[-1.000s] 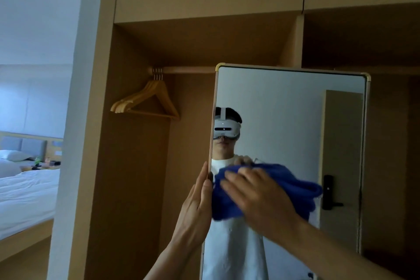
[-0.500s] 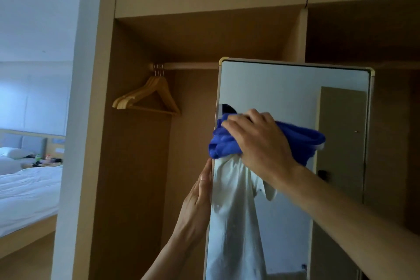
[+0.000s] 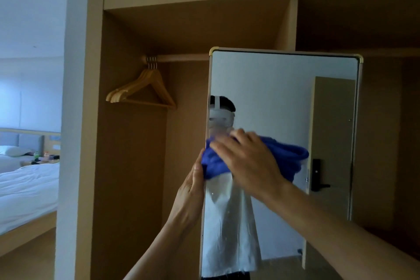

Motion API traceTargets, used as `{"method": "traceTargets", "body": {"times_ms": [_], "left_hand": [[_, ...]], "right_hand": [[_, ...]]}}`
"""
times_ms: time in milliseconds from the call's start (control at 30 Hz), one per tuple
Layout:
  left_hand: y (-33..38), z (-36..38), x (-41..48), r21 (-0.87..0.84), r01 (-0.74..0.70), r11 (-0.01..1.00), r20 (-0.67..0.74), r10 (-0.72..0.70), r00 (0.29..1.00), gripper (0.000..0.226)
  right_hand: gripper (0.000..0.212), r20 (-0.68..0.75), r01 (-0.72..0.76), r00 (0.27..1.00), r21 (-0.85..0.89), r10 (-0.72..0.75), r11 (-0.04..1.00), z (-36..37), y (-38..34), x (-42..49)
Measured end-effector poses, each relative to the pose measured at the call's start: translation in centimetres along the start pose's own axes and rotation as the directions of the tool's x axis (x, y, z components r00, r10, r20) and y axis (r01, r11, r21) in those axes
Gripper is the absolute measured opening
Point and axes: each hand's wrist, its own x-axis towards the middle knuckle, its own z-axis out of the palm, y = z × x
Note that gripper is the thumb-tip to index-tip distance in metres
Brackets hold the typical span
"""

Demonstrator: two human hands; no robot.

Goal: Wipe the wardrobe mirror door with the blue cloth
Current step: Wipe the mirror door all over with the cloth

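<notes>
Blue cloth (image 3: 213, 165) lies bunched against the glass of the wardrobe mirror door (image 3: 272, 98), at mid-height near its left edge. The right hand (image 3: 247, 161) lies over the cloth with its fingers stretched out and slightly spread, pressing it to the mirror. The fingertips are blurred and the thumb is hidden. The left hand (image 3: 193, 188) rests upright along the door's left edge, its fingers straight and pressed together, just below and beside the cloth. The glass reflects a person in a white shirt and a headset. In the open wardrobe, left of centre in the frame, wooden hangers (image 3: 141, 91) hang from a rail (image 3: 181, 57). A bed (image 3: 27, 188) with white bedding sits at the lower left.
</notes>
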Motion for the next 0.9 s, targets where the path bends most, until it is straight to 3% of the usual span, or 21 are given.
{"method": "traceTargets", "body": {"times_ms": [133, 200, 333, 467, 600, 733, 900], "left_hand": [[-0.6, 0.0, 0.1, -0.008, 0.032, 0.999, -0.009, -0.032, 0.999, 0.081], [-1.3, -0.3, 0.2, -0.053, 0.033, 0.998, -0.013, -0.034, 0.999, 0.083], [-0.9, -0.4, 0.8, -0.031, -0.014, 0.999, 0.015, 0.015, 1.0, 0.063], [-0.9, -0.2, 0.7, -0.042, -0.032, 0.999, 0.027, 0.034, 0.999, 0.061], [-1.1, 0.0, 0.3, -0.084, -0.01, 0.996, 0.003, 0.01, 1.0, 0.057], [-1.5, -0.1, 0.2, -0.109, 0.013, 0.994, -0.004, -0.013, 1.0, 0.086], [-1.0, -0.1, -0.3, -0.045, -0.024, 0.999, 0.025, 0.025, 0.999, 0.052]], "right_hand": [[0.052, -0.006, -0.043, 0.999, 0.026, 0.043, 0.999, -0.6, 0.2, 1.0], [0.046, 0.021, 0.017, 1.0, 0.016, -0.017, 1.0, 0.5, -1.6, -1.3], [0.033, 0.087, 0.156, 0.983, 0.053, -0.16, 0.986, 2.8, -4.1, -6.1], [0.028, 0.099, 0.202, 0.974, 0.045, -0.206, 0.978, 2.7, -3.7, -6.1], [0.041, -0.004, 0.067, 0.998, -0.02, -0.067, 0.998, 0.6, -1.0, -2.2], [0.044, -0.001, -0.014, 1.0, -0.012, 0.014, 1.0, 0.1, -0.8, -1.0], [0.04, 0.069, 0.101, 0.992, 0.044, -0.104, 0.994, 2.7, -4.8, -7.1]]}}
